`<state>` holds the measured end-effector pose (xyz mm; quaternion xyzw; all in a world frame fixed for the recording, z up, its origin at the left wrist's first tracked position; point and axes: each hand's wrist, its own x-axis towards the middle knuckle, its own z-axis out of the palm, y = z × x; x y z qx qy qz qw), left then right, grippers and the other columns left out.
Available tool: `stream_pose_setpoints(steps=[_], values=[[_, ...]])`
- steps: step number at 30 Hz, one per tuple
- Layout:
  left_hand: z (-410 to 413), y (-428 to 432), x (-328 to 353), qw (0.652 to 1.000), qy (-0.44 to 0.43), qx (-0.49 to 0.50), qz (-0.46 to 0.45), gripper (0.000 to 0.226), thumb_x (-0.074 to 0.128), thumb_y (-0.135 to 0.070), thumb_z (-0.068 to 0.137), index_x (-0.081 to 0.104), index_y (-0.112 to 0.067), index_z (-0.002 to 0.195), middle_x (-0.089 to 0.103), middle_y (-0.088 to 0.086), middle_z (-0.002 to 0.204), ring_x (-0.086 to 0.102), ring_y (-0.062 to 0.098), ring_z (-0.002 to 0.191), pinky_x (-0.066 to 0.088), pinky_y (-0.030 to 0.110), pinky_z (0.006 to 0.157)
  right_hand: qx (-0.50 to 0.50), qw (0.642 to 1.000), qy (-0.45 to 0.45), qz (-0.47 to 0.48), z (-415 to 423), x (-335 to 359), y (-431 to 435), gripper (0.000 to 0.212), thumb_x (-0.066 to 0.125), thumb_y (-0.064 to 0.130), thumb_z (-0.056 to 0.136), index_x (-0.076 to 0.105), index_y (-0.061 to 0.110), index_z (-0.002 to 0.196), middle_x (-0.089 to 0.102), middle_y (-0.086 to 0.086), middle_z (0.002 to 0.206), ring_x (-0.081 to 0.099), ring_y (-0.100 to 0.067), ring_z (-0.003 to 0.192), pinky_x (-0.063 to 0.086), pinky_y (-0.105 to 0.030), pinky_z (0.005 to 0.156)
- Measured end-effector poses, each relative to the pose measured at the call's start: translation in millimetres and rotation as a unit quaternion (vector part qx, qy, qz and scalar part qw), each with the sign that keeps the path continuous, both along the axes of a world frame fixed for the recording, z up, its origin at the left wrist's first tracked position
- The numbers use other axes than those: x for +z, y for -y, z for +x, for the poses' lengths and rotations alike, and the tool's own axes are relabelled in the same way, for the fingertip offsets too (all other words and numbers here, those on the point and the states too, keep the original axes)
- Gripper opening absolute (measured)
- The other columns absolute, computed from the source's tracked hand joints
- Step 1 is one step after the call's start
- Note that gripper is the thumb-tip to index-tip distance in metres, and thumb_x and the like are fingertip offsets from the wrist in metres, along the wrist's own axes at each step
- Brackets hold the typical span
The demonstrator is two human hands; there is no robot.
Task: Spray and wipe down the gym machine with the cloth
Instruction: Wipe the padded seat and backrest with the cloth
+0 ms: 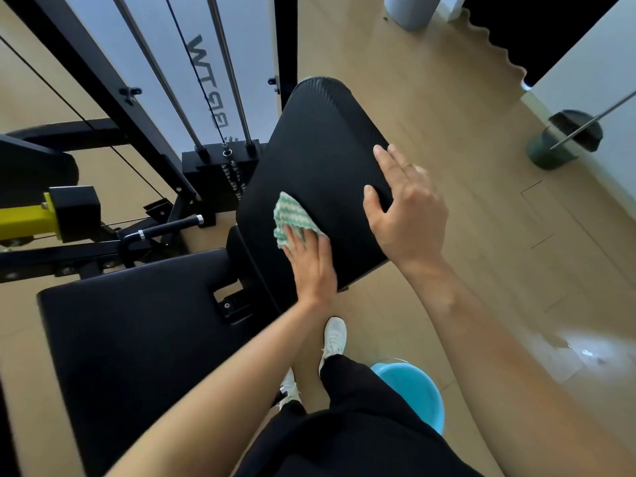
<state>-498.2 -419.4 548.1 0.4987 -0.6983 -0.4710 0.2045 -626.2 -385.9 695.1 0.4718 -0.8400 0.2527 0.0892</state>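
The gym machine has a black padded backrest [316,139] standing upright and a black seat pad [137,321] below it to the left. A green-and-white striped cloth [290,215] lies flat against the lower part of the backrest. My left hand [311,259] presses the cloth onto the pad with straight fingers. My right hand [406,204] holds the backrest's right edge, fingers on the face and thumb wrapped over the side. No spray bottle is in view.
The weight stack and guide rods [220,98] stand behind the backrest. A black handle bar [165,230] and a yellow frame piece [27,218] sit at the left. A blue bucket [413,390] stands by my feet. A dustpan and broom [571,132] lean at the right wall.
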Motion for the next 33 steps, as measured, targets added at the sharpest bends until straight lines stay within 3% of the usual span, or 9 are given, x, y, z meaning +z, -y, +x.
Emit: stream_pose_setpoints(steps=[5,10,14,19,21,23,27,30,33], values=[[5.8,104.3,-35.7,0.992,0.108,0.062,0.034,0.043,0.021,-0.018,0.113,0.037,-0.005,0.151,0.013,0.016,0.171,-0.008,0.036,0.160,0.003,0.070,0.123,-0.024,0.999,-0.035,-0.008,1.9,-2.5,7.2,0.053,0.059,0.037,0.092,0.059,0.027,0.144,0.062,0.004,0.145,0.064,-0.024,0.117,0.056,-0.042,0.086],[7.7,100.5,-43.7,0.990,0.118,0.068,0.041,0.044,0.023,-0.014,0.113,0.031,-0.001,0.154,0.013,0.023,0.169,-0.007,0.042,0.159,0.001,0.064,0.125,-0.022,0.998,-0.054,-0.011,1.7,-3.1,3.4,0.052,0.060,0.037,0.092,0.060,0.026,0.144,0.063,0.003,0.144,0.064,-0.024,0.117,0.055,-0.042,0.087],[21.4,7.9,-36.3,0.998,0.067,0.023,0.001,0.044,0.032,0.006,0.101,0.028,-0.011,0.141,0.027,0.038,0.158,0.005,0.063,0.152,0.007,0.078,0.118,-0.030,0.985,-0.165,0.045,11.1,-2.0,-0.8,0.051,0.054,0.033,0.098,0.055,0.022,0.147,0.057,-0.005,0.150,0.056,-0.027,0.131,0.042,-0.049,0.103],[31.7,-58.5,-14.8,0.999,-0.027,-0.010,0.037,0.056,0.015,-0.055,0.104,0.000,-0.049,0.158,-0.026,-0.013,0.167,-0.039,0.005,0.149,-0.021,0.032,0.123,0.010,0.968,-0.220,0.123,36.0,-9.6,-16.7,0.056,0.062,0.024,0.091,0.053,0.024,0.147,0.033,-0.020,0.164,0.034,-0.040,0.150,0.030,-0.057,0.113],[39.2,-49.5,-26.0,0.999,-0.019,-0.019,0.028,0.069,0.011,-0.063,0.100,-0.010,-0.036,0.160,-0.027,-0.004,0.169,-0.038,0.003,0.150,-0.019,0.034,0.125,0.040,0.957,-0.242,0.158,41.7,-13.6,-21.1,0.062,0.063,0.024,0.089,0.050,0.024,0.150,0.029,-0.018,0.166,0.026,-0.040,0.154,0.020,-0.059,0.117],[44.8,-25.3,-37.2,0.999,-0.001,-0.025,0.044,0.071,0.012,-0.056,0.102,0.001,-0.026,0.165,-0.015,0.008,0.174,-0.033,0.016,0.155,-0.015,0.044,0.128,0.105,0.937,-0.250,0.219,55.5,-24.9,-23.6,0.063,0.069,0.026,0.087,0.052,0.021,0.148,0.030,-0.017,0.166,0.022,-0.039,0.155,0.011,-0.061,0.120],[61.0,47.1,-78.0,0.997,0.071,-0.034,0.010,0.029,0.024,-0.025,0.109,0.021,-0.025,0.138,0.012,0.030,0.169,-0.010,0.051,0.157,0.009,0.073,0.122,0.195,0.873,-0.258,0.364,93.3,-68.6,-17.4,0.072,0.077,0.034,0.085,0.049,0.019,0.150,0.029,-0.018,0.166,0.020,-0.040,0.155,0.001,-0.064,0.120],[77.7,107.7,-114.6,0.992,0.111,-0.043,0.039,0.044,0.040,-0.011,0.108,0.033,-0.003,0.151,0.020,0.029,0.164,0.001,0.054,0.155,0.025,0.072,0.116,0.224,0.839,-0.284,0.407,104.9,-93.5,4.1,0.075,0.069,0.037,0.092,0.038,0.014,0.157,0.021,-0.017,0.169,0.012,-0.039,0.157,-0.006,-0.062,0.120],[80.2,131.5,-120.3,0.993,0.098,0.004,0.068,0.047,0.028,-0.013,0.112,0.031,0.007,0.155,0.017,0.032,0.166,0.005,0.049,0.156,0.012,0.063,0.125,0.230,0.832,-0.301,0.405,100.0,-101.9,17.5,0.075,0.064,0.039,0.094,0.036,0.010,0.157,0.021,-0.017,0.169,0.012,-0.037,0.157,-0.006,-0.060,0.122]])
